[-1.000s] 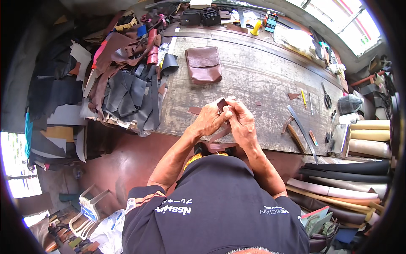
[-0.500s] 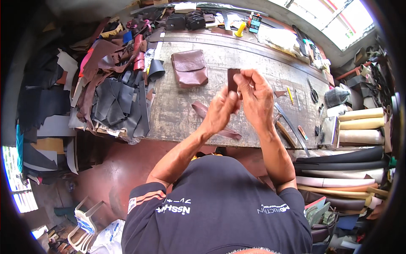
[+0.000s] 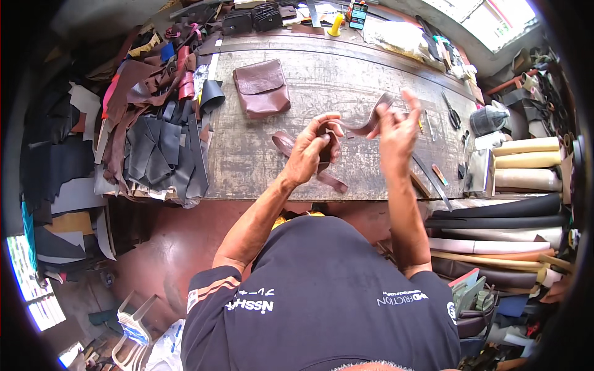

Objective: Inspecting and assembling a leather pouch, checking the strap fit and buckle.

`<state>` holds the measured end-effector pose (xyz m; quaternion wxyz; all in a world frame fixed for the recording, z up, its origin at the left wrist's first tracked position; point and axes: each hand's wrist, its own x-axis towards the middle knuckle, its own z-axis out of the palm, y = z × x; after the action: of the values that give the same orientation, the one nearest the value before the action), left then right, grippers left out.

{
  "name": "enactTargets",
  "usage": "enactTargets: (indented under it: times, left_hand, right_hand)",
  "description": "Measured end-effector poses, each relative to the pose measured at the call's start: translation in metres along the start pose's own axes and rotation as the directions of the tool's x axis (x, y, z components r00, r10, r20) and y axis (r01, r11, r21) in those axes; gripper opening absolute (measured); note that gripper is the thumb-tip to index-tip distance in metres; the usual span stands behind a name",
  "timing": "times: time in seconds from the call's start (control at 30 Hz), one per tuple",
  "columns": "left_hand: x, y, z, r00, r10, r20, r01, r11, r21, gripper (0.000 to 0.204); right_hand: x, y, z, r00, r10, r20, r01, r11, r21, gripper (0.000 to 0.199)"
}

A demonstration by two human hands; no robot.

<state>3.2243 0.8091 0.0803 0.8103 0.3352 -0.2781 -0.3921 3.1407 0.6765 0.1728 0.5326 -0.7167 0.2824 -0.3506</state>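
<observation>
Left hand: my left hand (image 3: 309,150) has thumb and curled fingers closed on a brown leather strap (image 3: 364,129), held up over the front part of the worktop (image 3: 365,69).
Right hand: my right hand (image 3: 399,131), up and to the right of the other, blurred; some fingers stand out straight. Strap runs up along its thumb side; cannot tell whether it is pinched there.
Strap: off the wood between my two hands, dipping in a loose wave, its far part rising beside my right thumb.
Brown strip: under and beside my left hand a brown strip (image 3: 334,181) lies on the wood, curling into a loop on the left; cannot tell whether it joins the strap.
Pouch: brown leather pouch (image 3: 262,93), flap uppermost, lying beyond my left hand, well apart from the strap.
Right-side tools: black-handled scissors (image 3: 454,116), a long metal ruler (image 3: 431,179) set aslant, a small orange-handled tool (image 3: 440,174) near it.
Left side: black leather scraps (image 3: 156,145) heaped at the worktop's edge, a red roll (image 3: 185,75) among brown offcuts farther back.
Far edge: black cases (image 3: 238,23), a yellow object (image 3: 336,25), a phone (image 3: 357,15) standing close by.
Beyond, right: stacked rolls (image 3: 526,162), pale yellow.
</observation>
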Motion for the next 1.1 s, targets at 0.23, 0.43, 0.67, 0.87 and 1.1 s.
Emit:
enactTargets:
  times: [0.23,0.43,0.67,0.87,1.1]
  left_hand:
    - [0.020,-0.007,0.007,0.967,0.058,-0.247,-0.069,0.997,-0.034,0.035]
    - [0.030,-0.013,0.023,0.964,0.105,-0.245,-0.104,0.994,0.018,0.039]
    - [0.017,-0.017,0.043,0.963,0.055,-0.262,0.066,0.899,0.433,0.043]
    - [0.022,-0.036,0.061,0.956,0.001,-0.294,0.069,0.971,0.229,0.033]
    - [0.041,-0.026,0.067,0.999,-0.027,-0.036,0.043,0.820,0.571,0.036]
  right_hand:
    - [-0.054,0.070,0.009,0.949,0.009,0.316,-0.179,0.841,0.511,0.057]
    - [-0.045,0.069,0.002,0.937,0.036,0.347,-0.146,0.944,0.297,0.084]
    - [-0.026,0.056,-0.006,0.975,0.009,0.221,-0.091,0.926,0.366,0.086]
    - [-0.009,0.063,-0.034,0.964,0.014,0.265,-0.049,0.991,0.127,0.071]
    - [0.113,0.005,-0.153,0.619,-0.784,-0.053,0.488,0.436,-0.757,0.027]
